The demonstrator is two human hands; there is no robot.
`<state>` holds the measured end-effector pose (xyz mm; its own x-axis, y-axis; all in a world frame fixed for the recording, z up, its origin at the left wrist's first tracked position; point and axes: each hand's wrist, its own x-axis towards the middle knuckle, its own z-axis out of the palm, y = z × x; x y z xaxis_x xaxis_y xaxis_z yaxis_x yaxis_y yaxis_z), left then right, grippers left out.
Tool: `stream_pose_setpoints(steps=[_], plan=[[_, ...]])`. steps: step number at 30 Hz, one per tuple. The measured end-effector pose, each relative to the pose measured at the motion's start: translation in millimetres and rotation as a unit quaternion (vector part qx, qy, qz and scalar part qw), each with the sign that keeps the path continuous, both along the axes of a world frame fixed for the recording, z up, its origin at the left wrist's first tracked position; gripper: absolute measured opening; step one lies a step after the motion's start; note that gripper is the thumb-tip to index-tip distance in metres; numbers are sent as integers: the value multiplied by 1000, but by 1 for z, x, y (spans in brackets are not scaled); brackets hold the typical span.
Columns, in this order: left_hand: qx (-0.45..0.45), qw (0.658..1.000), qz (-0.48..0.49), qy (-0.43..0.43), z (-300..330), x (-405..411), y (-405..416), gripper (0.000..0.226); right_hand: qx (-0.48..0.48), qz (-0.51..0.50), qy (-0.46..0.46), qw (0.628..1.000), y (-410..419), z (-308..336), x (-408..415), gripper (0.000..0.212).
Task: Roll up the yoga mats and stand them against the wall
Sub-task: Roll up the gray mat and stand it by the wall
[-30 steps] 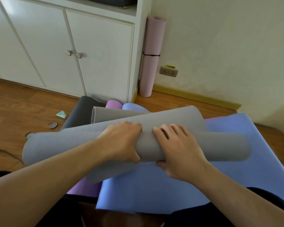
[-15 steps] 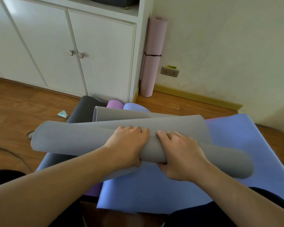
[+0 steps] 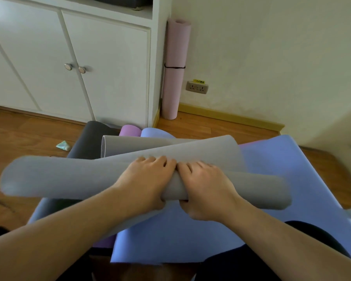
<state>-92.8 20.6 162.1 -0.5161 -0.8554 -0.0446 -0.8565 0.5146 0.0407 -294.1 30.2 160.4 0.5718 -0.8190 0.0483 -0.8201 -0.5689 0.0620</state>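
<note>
A grey yoga mat (image 3: 69, 179) is partly rolled into a long tube lying left to right across my lap area. My left hand (image 3: 148, 179) and my right hand (image 3: 203, 185) grip the roll side by side at its middle, fingers over the top and thumbs underneath. The unrolled end of the grey mat (image 3: 201, 151) curls up behind my hands. Under it lies a flat blue mat (image 3: 272, 169), with a purple mat (image 3: 130, 130) and a dark grey mat (image 3: 89, 138) beyond. A rolled pink mat (image 3: 175, 67), tied with a black band, stands against the wall beside the cabinet.
White cabinet doors (image 3: 79, 57) fill the back left. A wall socket (image 3: 197, 87) sits low on the cream wall right of the pink roll. A small green wrapper (image 3: 63, 146) lies on the wooden floor (image 3: 18, 138) at left.
The grey roll has turned so its left end dropped and it lies more level. My hands have moved closer together on it, and more of the blue mat shows at lower left.
</note>
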Motion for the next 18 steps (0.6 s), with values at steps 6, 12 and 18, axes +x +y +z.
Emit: stream_pose_setpoints(steps=[6,12,18], plan=[[62,995,62,38,10,18,-15,65,-32,-20,39,998,0,10,0,107],[170,981,67,67,8,35,-25,61,-22,-33,78,996,-4,13,-2,68],[100,994,40,27,0,21,-12,75,-12,-19,74,997,-2,20,-3,53]])
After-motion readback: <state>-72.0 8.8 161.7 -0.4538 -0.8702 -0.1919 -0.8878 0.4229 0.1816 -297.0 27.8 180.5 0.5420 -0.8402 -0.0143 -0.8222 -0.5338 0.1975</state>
